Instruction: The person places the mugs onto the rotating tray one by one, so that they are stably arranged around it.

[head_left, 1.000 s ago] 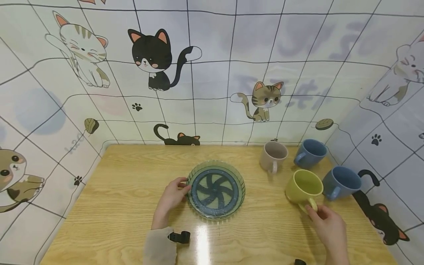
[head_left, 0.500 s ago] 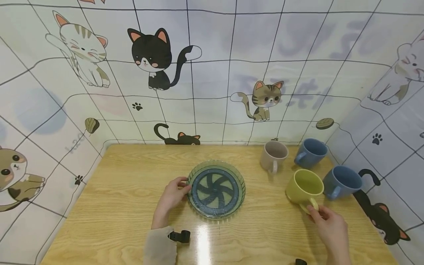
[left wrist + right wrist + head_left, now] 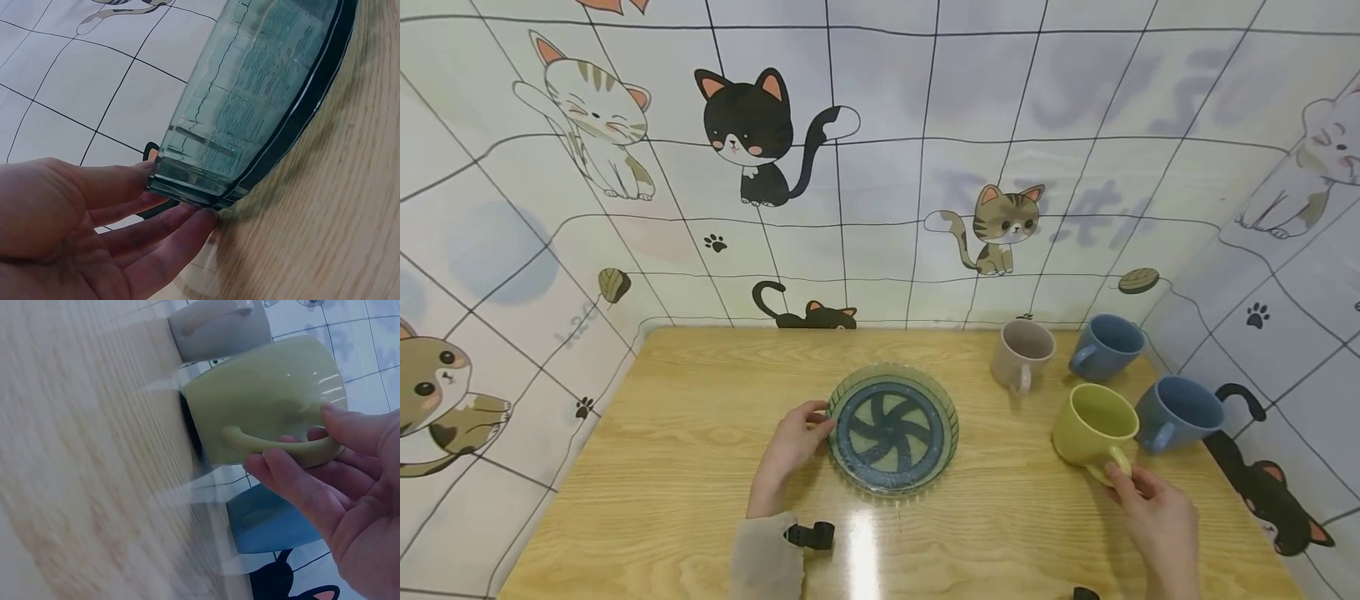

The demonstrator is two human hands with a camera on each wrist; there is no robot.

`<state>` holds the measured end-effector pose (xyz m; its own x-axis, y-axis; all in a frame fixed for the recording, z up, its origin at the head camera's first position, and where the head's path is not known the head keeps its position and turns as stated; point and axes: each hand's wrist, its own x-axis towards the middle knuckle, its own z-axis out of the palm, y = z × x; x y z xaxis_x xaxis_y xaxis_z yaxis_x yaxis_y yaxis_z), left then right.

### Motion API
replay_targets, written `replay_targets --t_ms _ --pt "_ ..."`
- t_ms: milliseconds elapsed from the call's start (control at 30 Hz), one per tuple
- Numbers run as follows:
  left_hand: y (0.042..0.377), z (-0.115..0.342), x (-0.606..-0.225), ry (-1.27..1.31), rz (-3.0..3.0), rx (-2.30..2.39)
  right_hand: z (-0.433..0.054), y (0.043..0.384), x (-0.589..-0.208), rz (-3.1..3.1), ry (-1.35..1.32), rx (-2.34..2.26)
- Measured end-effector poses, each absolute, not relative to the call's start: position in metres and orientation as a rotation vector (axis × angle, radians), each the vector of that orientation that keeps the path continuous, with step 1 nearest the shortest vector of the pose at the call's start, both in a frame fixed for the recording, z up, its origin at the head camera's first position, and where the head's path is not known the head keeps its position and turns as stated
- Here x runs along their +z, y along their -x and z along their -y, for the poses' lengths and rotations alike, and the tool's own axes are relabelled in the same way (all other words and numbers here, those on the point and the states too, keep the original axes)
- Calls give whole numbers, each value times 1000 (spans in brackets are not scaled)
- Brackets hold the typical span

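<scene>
A round, clear green glass dish [image 3: 891, 483] with a scalloped wall and dark pinwheel pattern sits mid-table. My left hand [image 3: 793, 442] holds its left edge, thumb at the rim and fingertips low on the outer wall [image 3: 250, 94]. To the right, my right hand [image 3: 1157, 504] pinches the handle of a yellow-green mug [image 3: 1078, 437]. In the right wrist view, thumb and fingers curl round the handle [image 3: 294, 449], and the mug's base shows close over the tabletop with a dark gap beneath it.
A beige-pink mug [image 3: 1011, 358] stands behind the yellow-green one. Two blue mugs, one farther back [image 3: 1108, 354] and one beside it [image 3: 1183, 412], stand near the right wall. Cat-printed sheeting [image 3: 880, 167] borders the wooden table [image 3: 685, 417] at back and sides.
My right hand has shifted slightly to the right with the yellow-green mug. My left hand keeps its hold on the glass dish; the head view has shifted a little.
</scene>
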<state>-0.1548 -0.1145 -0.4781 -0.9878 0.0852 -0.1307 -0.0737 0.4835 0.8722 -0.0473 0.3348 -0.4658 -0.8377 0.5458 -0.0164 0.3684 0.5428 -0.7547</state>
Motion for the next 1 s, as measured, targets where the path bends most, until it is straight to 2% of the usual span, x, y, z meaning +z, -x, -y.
replay_targets --t_ms 267,500,1000 --pt "154 112 -478 -22 -2555 1543 -328 45 -461 2544 736 1157" --pt "154 112 -477 -6 -2547 1555 -320 46 -453 2441 573 1217" --pt "153 114 -475 -1 -2522 1583 -292 58 -435 2394 395 1341"
